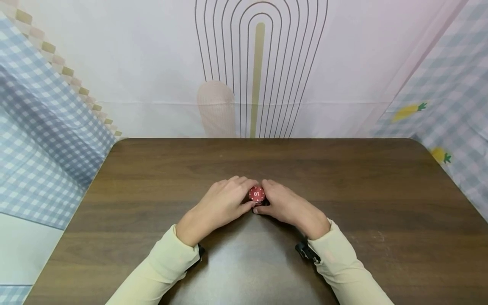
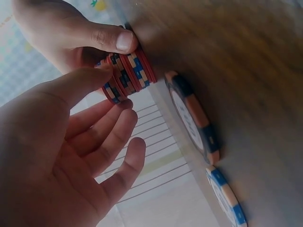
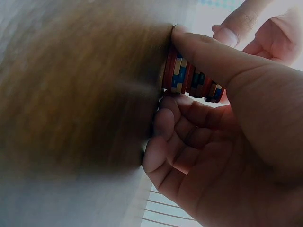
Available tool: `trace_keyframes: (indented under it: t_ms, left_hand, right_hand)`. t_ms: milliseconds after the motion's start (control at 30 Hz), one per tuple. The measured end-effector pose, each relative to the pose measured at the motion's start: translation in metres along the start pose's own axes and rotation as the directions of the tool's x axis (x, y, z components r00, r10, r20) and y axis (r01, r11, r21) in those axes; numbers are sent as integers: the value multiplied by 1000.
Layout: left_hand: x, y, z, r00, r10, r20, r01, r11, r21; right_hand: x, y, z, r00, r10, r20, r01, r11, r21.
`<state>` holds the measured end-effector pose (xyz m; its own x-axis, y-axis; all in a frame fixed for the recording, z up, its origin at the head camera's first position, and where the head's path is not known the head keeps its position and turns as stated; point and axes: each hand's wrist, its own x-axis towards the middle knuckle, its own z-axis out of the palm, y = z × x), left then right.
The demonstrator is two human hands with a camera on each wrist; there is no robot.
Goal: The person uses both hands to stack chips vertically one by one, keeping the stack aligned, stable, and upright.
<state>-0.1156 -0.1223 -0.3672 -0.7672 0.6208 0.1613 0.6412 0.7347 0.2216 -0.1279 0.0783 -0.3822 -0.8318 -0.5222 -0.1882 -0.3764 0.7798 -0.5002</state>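
Note:
A short stack of poker chips (image 1: pixel 257 194) stands on the table, with a red chip marked 10 on top. Red chips alternate with dark and blue ones along its side in the left wrist view, and the edges are slightly uneven. My left hand (image 1: pixel 223 201) pinches the upper chips between thumb and fingers. Lower down, close to the tabletop, my right hand (image 1: pixel 287 206) holds the stack, its thumb on the near side. In the left wrist view, a black-and-orange chip (image 2: pixel 189 120) and a blue-and-tan chip (image 2: pixel 226 196) lie flat, apart from the stack.
The brown wooden table (image 1: pixel 160 169) has rounded far corners. A pale patterned cloth (image 1: pixel 343 63) hangs behind it, and blue checked cloth (image 1: pixel 42 169) borders the left side. Each cuff has a dark wrist device (image 1: pixel 306 250) beneath it.

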Motion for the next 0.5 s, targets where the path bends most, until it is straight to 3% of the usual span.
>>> trace_keyframes:
  t_ms: [167,500]
  left_hand:
    - [-2,-3,-8,999,-4,32,3,1000,17]
    - [-11,-17,-40,997,20,75,-21,1000,15]
  right_hand:
    - [-1,0,1,1000,4,-5,-4,1000,4]
    - [0,-1,0,1000,16,-6,-16,1000,-2]
